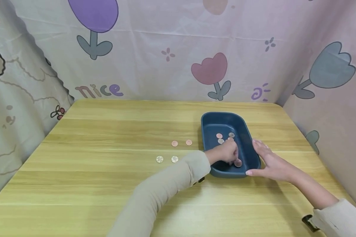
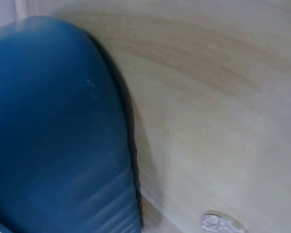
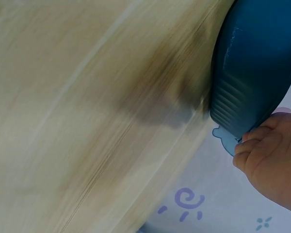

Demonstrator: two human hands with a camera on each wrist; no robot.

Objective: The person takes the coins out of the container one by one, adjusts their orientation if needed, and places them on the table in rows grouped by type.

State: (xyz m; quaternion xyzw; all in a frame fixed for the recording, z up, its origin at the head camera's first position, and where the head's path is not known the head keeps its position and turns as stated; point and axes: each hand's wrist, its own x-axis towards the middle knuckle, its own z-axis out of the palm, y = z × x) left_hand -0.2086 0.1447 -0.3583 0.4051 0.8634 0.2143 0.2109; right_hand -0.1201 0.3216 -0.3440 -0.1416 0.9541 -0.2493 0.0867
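A dark blue rectangular tray [image 1: 208,131] stands on the wooden table, with several copper and silver coins on its floor. My left hand [image 1: 227,151] reaches over its left wall and down among them, fingers bent downward beside a copper coin [image 1: 238,163]. The fingertips are mostly hidden, so I cannot tell whether they pinch a coin. With thumb at the front corner and fingers along the right side, my right hand [image 1: 271,164] holds the tray. In the right wrist view, the fingers [image 3: 252,141] curl against the tray's outer wall [image 3: 247,73].
Left of the tray, two copper coins [image 1: 181,143] and two silver coins [image 1: 167,159] lie in two short rows on the table [image 1: 106,184]. One silver coin [image 2: 220,222] shows close by the tray in the left wrist view. A printed curtain [image 1: 154,65] encloses the table's back and sides.
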